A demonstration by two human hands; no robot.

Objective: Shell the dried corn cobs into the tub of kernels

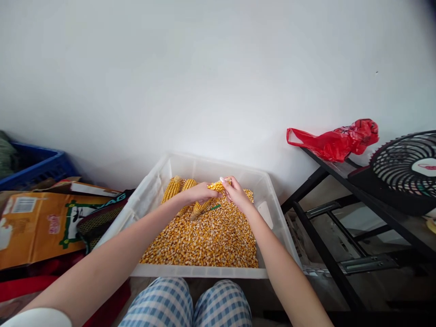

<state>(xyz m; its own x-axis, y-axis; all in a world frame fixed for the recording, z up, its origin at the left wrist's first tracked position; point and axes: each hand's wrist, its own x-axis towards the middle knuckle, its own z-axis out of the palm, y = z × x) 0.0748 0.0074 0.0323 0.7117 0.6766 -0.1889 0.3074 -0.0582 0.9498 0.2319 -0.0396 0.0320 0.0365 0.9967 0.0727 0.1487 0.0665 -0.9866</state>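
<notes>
An ear of corn (215,186) is held up over the kernels between both hands. My left hand (201,192) is closed around its left end. At its right end, the fingers of my right hand (235,193) grip it, thumb on top. Below them, loose yellow corn kernels (207,240) fill much of a translucent plastic bin (200,271). Several more ears of corn (171,188) lie in the bin's back left, partly hidden by my left hand. A thin green-handled tool (215,207) rests on the kernels under my hands.
A white card-like piece (265,214) leans inside the bin's right wall. Left are an orange cardboard box (41,227) and a blue crate (41,165). At right, a black stand (316,227) bears a red plastic bag (340,141) and a fan (405,168). A white wall (211,81) rises behind.
</notes>
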